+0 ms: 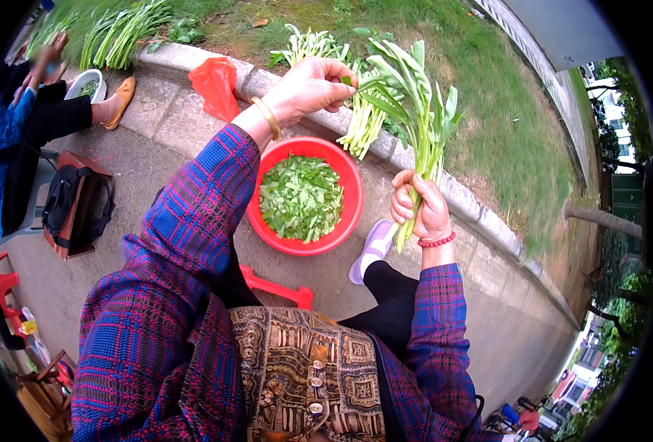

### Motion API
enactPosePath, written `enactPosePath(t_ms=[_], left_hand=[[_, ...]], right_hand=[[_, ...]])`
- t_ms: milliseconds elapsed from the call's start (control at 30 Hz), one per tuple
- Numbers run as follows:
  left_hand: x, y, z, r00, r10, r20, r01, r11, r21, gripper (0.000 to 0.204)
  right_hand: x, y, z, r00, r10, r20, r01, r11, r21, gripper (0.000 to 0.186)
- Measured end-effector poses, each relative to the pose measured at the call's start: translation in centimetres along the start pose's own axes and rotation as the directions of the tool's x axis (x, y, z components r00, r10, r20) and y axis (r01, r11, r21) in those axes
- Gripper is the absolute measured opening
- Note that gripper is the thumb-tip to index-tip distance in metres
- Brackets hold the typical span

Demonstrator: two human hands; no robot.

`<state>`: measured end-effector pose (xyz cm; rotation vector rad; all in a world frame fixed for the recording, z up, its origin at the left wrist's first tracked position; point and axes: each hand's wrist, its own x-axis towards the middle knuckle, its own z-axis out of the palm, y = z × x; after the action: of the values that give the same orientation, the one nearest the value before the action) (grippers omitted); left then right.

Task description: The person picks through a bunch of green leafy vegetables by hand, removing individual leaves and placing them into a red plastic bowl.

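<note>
Along the kerbside edge of the pavement (pixel 489 324), we are finding both hands occupied. We are recording the right hand (pixel 420 206) closing around the lower stems of a bunch of leafy greens (pixel 424 121), which it is holding upright above the kerb (pixel 481 214). We are noting the left hand (pixel 315 88) bringing thumb and forefinger narrowly together on a leaf (pixel 350 81) at the bunch's left side. On the pavement, just beside the kerb's near edge, we are seeing a red basin (pixel 353 188) containing loose green leaves (pixel 301 197). We are observing more stalks (pixel 363 129) lying across the kerb behind the basin, and a red plastic bag (pixel 217 85) resting at the kerb's edge to their left. Farther left, we are seeing another person sitting near a white bowl (pixel 101 90).
</note>
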<state>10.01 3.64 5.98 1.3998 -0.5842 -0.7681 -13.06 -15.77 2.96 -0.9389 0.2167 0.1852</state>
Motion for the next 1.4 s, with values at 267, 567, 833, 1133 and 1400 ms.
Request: enactPosePath(t_ms=[267,567,833,1133,1400], left_hand=[[0.5,-1.6,-0.4,0.925,0.380,-0.005,-0.320,0.786,0.529,0.011],[1.1,-1.8,-0.8,0.763,0.567,-0.309,-0.181,0.647,0.741,0.016],[1.3,-1.6,-2.8,0.943,0.274,-0.189,-0.128,0.823,0.554,0.012],[-0.7,-2.6,3.0,0.911,0.013,0.412,-0.358,0.518,0.777,0.023],[-1.5,-4.4,3.5,0.836,0.014,0.549,-0.483,0.492,0.724,0.026]], right_hand=[[0.2,0.1,0.6,0.997,0.042,-0.062,-0.044,0.999,-0.030,0.031],[-0.2,0.2,1.2,0.999,0.017,-0.040,-0.015,0.999,0.039,0.030],[-0.8,-0.7,0.0,0.994,-0.113,-0.001,0.109,0.961,0.255,0.036],[-1.1,-1.5,-0.2,0.975,-0.192,0.111,0.146,0.933,0.330,0.041],[-0.9,-1.5,0.2,0.978,-0.171,0.123,0.138,0.960,0.242,0.038]])
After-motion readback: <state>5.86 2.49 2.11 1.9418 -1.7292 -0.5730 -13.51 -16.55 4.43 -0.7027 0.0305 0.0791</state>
